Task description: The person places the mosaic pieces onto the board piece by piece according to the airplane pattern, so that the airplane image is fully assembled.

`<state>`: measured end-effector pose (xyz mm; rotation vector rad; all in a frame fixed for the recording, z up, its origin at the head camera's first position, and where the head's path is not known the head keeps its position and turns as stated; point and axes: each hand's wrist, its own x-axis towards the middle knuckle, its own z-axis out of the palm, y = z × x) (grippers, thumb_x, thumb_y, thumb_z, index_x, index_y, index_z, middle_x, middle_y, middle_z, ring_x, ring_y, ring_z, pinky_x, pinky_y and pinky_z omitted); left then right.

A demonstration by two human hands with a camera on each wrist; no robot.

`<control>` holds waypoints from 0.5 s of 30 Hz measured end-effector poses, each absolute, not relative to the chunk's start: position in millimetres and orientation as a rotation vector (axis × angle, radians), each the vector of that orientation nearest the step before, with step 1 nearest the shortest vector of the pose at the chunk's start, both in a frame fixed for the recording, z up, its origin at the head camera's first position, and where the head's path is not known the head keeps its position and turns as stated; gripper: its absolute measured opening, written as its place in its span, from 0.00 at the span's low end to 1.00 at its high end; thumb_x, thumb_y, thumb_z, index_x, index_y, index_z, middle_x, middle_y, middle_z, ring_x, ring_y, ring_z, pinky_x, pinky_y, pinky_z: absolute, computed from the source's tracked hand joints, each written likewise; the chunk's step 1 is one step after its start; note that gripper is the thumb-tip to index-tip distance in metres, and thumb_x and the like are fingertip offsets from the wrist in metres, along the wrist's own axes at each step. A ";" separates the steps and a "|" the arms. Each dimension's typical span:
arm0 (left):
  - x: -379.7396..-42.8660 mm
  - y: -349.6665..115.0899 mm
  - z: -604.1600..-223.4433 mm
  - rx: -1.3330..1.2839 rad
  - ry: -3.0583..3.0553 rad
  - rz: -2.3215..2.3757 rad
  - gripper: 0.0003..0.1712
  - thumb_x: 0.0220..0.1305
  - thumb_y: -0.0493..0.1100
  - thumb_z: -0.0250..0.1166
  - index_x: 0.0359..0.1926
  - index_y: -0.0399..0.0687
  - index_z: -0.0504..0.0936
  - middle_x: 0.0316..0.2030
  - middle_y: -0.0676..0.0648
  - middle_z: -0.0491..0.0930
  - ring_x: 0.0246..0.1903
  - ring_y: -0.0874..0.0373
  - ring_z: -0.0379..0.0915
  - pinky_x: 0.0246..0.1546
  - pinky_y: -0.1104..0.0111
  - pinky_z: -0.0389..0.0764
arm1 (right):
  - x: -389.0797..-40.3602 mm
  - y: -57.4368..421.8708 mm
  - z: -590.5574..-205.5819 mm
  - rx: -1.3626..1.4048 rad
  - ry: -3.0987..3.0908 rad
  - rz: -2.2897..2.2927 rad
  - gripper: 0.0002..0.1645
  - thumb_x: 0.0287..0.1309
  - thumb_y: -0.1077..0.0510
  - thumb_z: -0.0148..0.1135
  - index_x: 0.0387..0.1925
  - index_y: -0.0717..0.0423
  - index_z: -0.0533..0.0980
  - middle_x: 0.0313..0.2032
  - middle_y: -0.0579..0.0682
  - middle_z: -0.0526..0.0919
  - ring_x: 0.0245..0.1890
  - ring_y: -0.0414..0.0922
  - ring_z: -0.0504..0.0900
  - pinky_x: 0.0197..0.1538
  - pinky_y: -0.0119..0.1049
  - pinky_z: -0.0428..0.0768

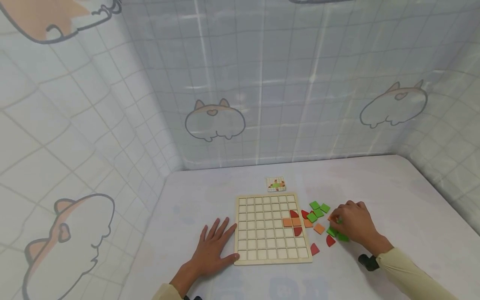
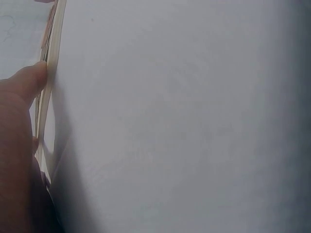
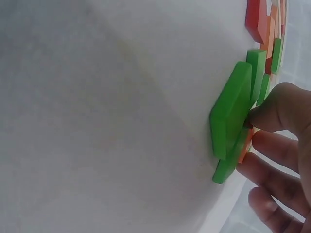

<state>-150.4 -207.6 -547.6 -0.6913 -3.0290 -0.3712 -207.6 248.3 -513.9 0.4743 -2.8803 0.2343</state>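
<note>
A wooden grid board (image 1: 258, 261) lies on the table, its left edge touched by the thumb and index fingertip of my left hand (image 1: 213, 252), whose fingers are spread. Two orange square tiles (image 1: 291, 222) sit in a row in its right-hand cells, with a red quarter-circle piece (image 1: 294, 213) above and another (image 1: 298, 231) below. To the right of the board, my right hand (image 1: 352, 223) pinches an orange tile (image 3: 246, 145) among the loose pieces. Right by its fingers are green tiles (image 3: 232, 111), partly hidden in the head view by the hand.
A small pattern card (image 1: 276, 184) with a coloured design lies behind the board. Loose green tiles (image 1: 314, 205), an orange tile (image 1: 319, 228) and red quarter-circles (image 1: 330, 241) are scattered along the board's right side. Patterned curtain walls (image 1: 285, 83) enclose the table (image 1: 202, 187) at the back and sides.
</note>
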 end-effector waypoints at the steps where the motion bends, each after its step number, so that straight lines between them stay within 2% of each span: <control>1: -150.2 -207.6 -547.1 -0.691 -3.032 -0.374 0.49 0.62 0.78 0.47 0.77 0.62 0.54 0.77 0.49 0.46 0.75 0.44 0.36 0.66 0.37 0.41 | -207.2 248.3 -513.4 0.477 -2.875 0.238 0.08 0.41 0.54 0.79 0.23 0.50 0.86 0.24 0.43 0.83 0.30 0.48 0.73 0.40 0.54 0.69; 9: -149.9 -207.0 -545.9 -0.678 -3.052 -0.356 0.49 0.61 0.79 0.46 0.77 0.64 0.53 0.77 0.50 0.46 0.75 0.45 0.35 0.67 0.38 0.40 | -206.0 243.0 -510.3 0.502 -2.837 0.241 0.09 0.41 0.51 0.79 0.21 0.47 0.84 0.25 0.42 0.83 0.31 0.47 0.72 0.43 0.56 0.68; 15: -149.9 -206.8 -545.9 -0.680 -3.049 -0.368 0.49 0.61 0.79 0.45 0.77 0.63 0.54 0.77 0.49 0.46 0.75 0.45 0.36 0.66 0.38 0.40 | -205.5 231.4 -507.1 0.591 -2.776 0.295 0.11 0.40 0.48 0.80 0.20 0.43 0.83 0.24 0.40 0.82 0.32 0.46 0.73 0.43 0.53 0.67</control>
